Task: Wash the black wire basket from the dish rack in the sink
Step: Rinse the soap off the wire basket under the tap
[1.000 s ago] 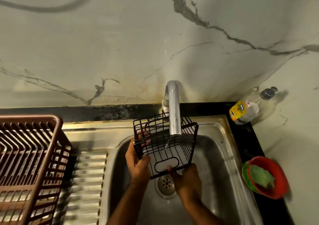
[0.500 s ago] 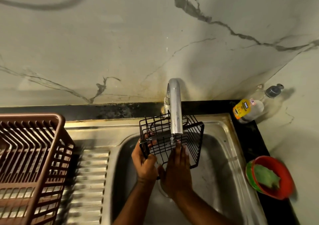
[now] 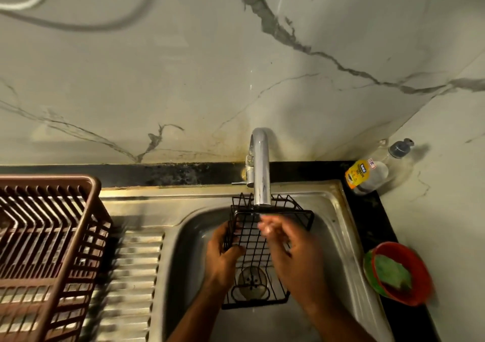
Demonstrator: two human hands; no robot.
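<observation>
From my remote seat I took the scene in from the big things down. The steel sink [image 3: 338, 226] filled the middle of the view, set into a dark surface [image 3: 372, 226] below a marbled wall, and the brown dish rack [image 3: 49, 239] stood well apart on the left, past the ribbed drainboard. The black wire basket [image 3: 258, 239] was already out of that rack and down in the sink bowl, held up over the drain [image 3: 252, 281] with its far edge right under the tap [image 3: 260, 168]. So I judged the fetching done and the washing itself under way. The left hand [image 3: 223, 256] gripped the basket's left side, its fingers curled through the wires. The right hand [image 3: 294, 252] lay over the basket's right half; its fingers [image 3: 270, 226] reached up toward the spout, but they were blurred, and I could not tell whether they were spread flat on the wire or pinching it. Whether water was running I could not make out either. The soap bottle [image 3: 367, 175] stood by the back corner, and the green scrub pad sat in the red bowl [image 3: 404, 276] on the right, neither near a hand. By my reckoning scrubbing with soap, a full rinse and the return to the rack were all left to do.
</observation>
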